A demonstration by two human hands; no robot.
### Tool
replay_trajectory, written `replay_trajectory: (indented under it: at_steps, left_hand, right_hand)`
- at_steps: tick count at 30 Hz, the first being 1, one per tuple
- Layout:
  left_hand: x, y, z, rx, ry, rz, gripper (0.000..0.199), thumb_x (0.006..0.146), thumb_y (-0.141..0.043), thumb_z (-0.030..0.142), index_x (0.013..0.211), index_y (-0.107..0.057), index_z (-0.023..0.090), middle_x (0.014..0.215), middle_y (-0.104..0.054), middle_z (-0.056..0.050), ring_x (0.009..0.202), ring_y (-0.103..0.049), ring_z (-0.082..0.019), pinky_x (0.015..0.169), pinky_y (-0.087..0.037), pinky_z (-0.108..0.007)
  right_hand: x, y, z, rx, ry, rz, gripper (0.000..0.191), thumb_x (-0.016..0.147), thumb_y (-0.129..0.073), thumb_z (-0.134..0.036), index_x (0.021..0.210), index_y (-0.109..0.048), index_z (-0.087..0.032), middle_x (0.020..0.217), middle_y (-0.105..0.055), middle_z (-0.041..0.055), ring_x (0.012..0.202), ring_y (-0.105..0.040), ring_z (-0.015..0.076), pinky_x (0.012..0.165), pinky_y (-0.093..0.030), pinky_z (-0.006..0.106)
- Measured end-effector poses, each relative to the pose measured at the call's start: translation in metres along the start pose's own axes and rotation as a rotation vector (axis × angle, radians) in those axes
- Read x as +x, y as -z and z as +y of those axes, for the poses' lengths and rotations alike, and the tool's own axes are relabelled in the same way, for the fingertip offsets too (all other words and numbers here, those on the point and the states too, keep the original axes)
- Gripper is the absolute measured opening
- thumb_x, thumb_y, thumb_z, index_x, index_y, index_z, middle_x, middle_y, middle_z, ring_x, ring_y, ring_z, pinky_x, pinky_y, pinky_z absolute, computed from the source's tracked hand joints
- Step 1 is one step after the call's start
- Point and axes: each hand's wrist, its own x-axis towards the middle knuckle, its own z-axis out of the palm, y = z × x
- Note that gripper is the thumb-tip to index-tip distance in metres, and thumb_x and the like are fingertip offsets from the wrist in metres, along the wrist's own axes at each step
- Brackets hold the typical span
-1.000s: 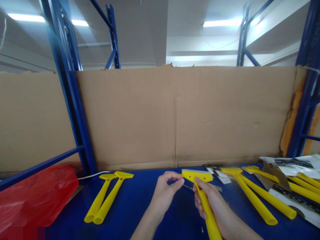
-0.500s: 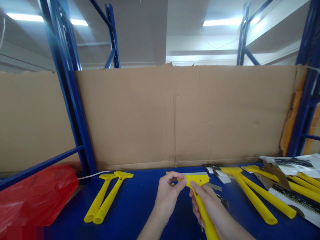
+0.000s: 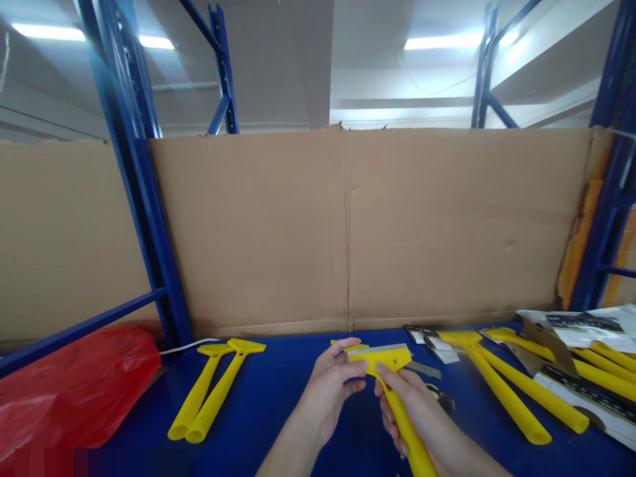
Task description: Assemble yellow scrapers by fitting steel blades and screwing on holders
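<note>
A yellow scraper point(image 3: 403, 411) with a metal blade point(image 3: 382, 350) along its head is held over the blue table. Wrapped round its handle just below the head is my right hand point(image 3: 417, 404), the thumb on the yellow plastic. My left hand point(image 3: 328, 387) grips the left end of the head, thumb in front and fingers behind it. Beyond the hands, part of another yellow piece point(image 3: 362, 345) shows on the table. A loose metal blade point(image 3: 424, 370) and a dark tool point(image 3: 441, 397), partly hidden, lie right of the scraper head.
Two yellow scrapers point(image 3: 218, 391) lie at left beside a red plastic bag point(image 3: 79, 384). At right are two more yellow scrapers point(image 3: 511, 391), blade packets point(image 3: 442, 348) and an open package of yellow handles point(image 3: 606, 374). A cardboard wall point(image 3: 348, 232) stands behind the blue table point(image 3: 278, 391).
The scraper head has tilted and moved slightly left. My left hand has shifted its hold from a fingertip pinch to the head's left end, its lower fingers now more spread.
</note>
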Motion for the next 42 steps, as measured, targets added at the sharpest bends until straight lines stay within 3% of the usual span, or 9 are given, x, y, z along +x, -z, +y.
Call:
replay_trajectory:
  at_steps: [4, 9, 13, 17, 24, 28, 32, 37, 42]
  left_hand:
    - [0.006, 0.001, -0.004, 0.16, -0.12, 0.019, 0.038, 0.058, -0.076, 0.018, 0.094, -0.062, 0.015, 0.086, -0.07, -0.006, 0.067, -0.062, -0.013, 0.056, -0.046, -0.021]
    - [0.014, 0.004, -0.015, 0.55, -0.531, 0.055, 0.008, 0.07, -0.068, 0.021, 0.076, -0.069, 0.016, 0.082, -0.068, -0.006, 0.067, -0.063, -0.015, 0.059, -0.05, -0.024]
    - [0.008, 0.01, -0.018, 0.974, -0.919, 0.02, 0.021, 0.084, -0.052, 0.019, 0.09, -0.071, 0.02, 0.106, -0.065, -0.01, 0.09, -0.065, -0.019, 0.079, -0.054, -0.032]
    - [0.003, 0.017, -0.014, 1.347, -1.151, 0.002, 0.035, 0.083, -0.05, 0.011, 0.112, -0.063, 0.023, 0.13, -0.053, -0.013, 0.109, -0.059, -0.024, 0.088, -0.052, -0.038]
    - [0.005, 0.019, -0.01, 1.526, -1.458, 0.013, 0.026, 0.085, -0.046, 0.004, 0.102, -0.061, 0.016, 0.108, -0.064, -0.012, 0.099, -0.06, -0.023, 0.082, -0.053, -0.037]
    - [0.003, 0.017, -0.012, 1.542, -1.491, -0.044, 0.024, 0.087, -0.042, 0.006, 0.103, -0.059, 0.012, 0.096, -0.066, -0.01, 0.088, -0.061, -0.021, 0.079, -0.052, -0.037]
    - [0.005, 0.016, -0.017, 1.487, -1.488, 0.033, 0.025, 0.087, -0.04, 0.006, 0.102, -0.059, 0.013, 0.091, -0.067, -0.009, 0.082, -0.061, -0.02, 0.077, -0.051, -0.036]
    - [0.013, 0.019, -0.024, 1.278, -1.145, 0.11, 0.02, 0.086, -0.042, 0.008, 0.092, -0.058, 0.017, 0.085, -0.065, -0.006, 0.08, -0.061, -0.019, 0.07, -0.051, -0.032]
    - [0.023, 0.026, -0.024, 1.002, -0.764, 0.243, 0.015, 0.084, -0.046, 0.014, 0.086, -0.06, 0.017, 0.082, -0.065, -0.005, 0.076, -0.062, -0.019, 0.07, -0.051, -0.032]
  right_hand:
    - [0.004, 0.003, 0.002, 0.024, 0.009, -0.009, 0.031, 0.09, -0.043, -0.037, 0.066, -0.049, -0.019, 0.04, -0.043, -0.0077, 0.029, -0.037, 0.0056, 0.027, -0.027, 0.014]
    - [0.007, 0.009, 0.003, 0.105, -0.011, -0.053, 0.032, 0.09, -0.043, -0.037, 0.065, -0.05, -0.019, 0.04, -0.044, -0.0068, 0.03, -0.037, 0.0053, 0.028, -0.027, 0.014]
    - [0.008, 0.013, 0.0, 0.164, -0.057, -0.067, 0.033, 0.089, -0.043, -0.038, 0.066, -0.052, -0.018, 0.04, -0.045, -0.0062, 0.029, -0.038, 0.0049, 0.029, -0.028, 0.014]
    - [0.016, 0.02, -0.003, 0.202, -0.079, -0.122, 0.038, 0.091, -0.039, -0.038, 0.064, -0.054, -0.017, 0.039, -0.045, -0.0058, 0.028, -0.04, 0.0047, 0.028, -0.029, 0.013]
    - [0.028, 0.026, -0.008, 0.044, -0.161, -0.231, 0.053, 0.094, -0.025, -0.035, 0.052, -0.052, -0.017, 0.028, -0.042, -0.0033, 0.021, -0.042, 0.0096, 0.021, -0.029, 0.015]
    - [0.031, 0.028, -0.006, 0.018, -0.158, -0.256, 0.052, 0.093, -0.027, -0.039, 0.054, -0.054, -0.017, 0.027, -0.044, -0.0024, 0.023, -0.047, 0.0112, 0.023, -0.032, 0.016]
    - [0.026, 0.03, -0.006, 0.104, -0.087, -0.308, 0.057, 0.091, -0.026, -0.054, 0.063, -0.059, -0.016, 0.033, -0.048, -0.0023, 0.027, -0.051, 0.0116, 0.025, -0.031, 0.016]
    - [0.015, 0.031, -0.014, 0.205, 0.036, -0.293, 0.044, 0.084, -0.042, -0.053, 0.072, -0.062, -0.016, 0.041, -0.049, -0.0044, 0.03, -0.046, 0.008, 0.029, -0.024, 0.017]
    - [0.025, 0.041, -0.023, 0.046, 0.151, -0.025, 0.032, 0.079, -0.05, -0.047, 0.07, -0.059, -0.018, 0.038, -0.043, -0.0076, 0.03, -0.042, 0.0072, 0.032, -0.022, 0.017]
